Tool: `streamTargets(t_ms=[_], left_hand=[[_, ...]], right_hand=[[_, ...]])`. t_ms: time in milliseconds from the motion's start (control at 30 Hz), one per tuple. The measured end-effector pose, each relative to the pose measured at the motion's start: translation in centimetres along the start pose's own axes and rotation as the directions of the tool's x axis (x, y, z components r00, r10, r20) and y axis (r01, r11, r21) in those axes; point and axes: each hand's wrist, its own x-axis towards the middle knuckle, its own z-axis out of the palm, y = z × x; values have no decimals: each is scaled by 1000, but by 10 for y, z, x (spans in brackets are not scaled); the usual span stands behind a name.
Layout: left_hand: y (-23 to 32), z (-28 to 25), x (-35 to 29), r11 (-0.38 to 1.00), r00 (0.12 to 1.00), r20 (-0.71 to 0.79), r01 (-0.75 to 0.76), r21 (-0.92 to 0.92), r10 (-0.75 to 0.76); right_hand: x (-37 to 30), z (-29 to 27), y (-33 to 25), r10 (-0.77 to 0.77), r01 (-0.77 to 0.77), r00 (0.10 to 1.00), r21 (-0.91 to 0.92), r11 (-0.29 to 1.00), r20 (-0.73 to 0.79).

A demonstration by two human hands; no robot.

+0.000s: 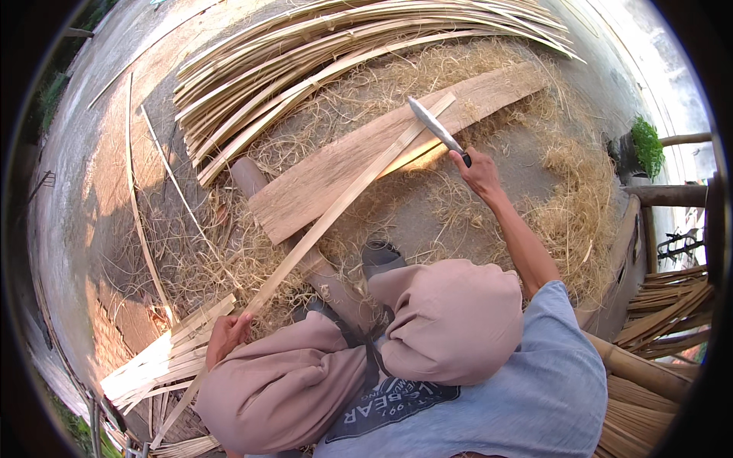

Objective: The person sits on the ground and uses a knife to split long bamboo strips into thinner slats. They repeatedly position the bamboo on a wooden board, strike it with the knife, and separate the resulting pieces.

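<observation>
My right hand is wrapped round the dark handle of a knife. The blade lies across the far end of a long, pale bamboo strip. Down at the left, beside my knee, my left hand is closed on the near part of that strip, whose tail runs on past my leg. Under the strip's far half is a broad wooden plank, propped at a slant on a round log. The far end of the strip rests over the plank.
A big bundle of split strips lies beyond the plank. More strips are stacked by my left hand, and others at the right. Curly shavings cover the ground. A green plant stands at the far right.
</observation>
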Motion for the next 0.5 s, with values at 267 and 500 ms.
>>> streamTargets(t_ms=[267, 500], left_hand=[[95, 98, 78, 849, 814, -241, -517, 114, 528], [59, 113, 83, 682, 558, -393, -584, 439, 731]], right_hand=[[-53, 19, -75, 55, -4, 989, 352, 936, -135], [-14, 41, -34, 95, -81, 994, 202, 976, -60]])
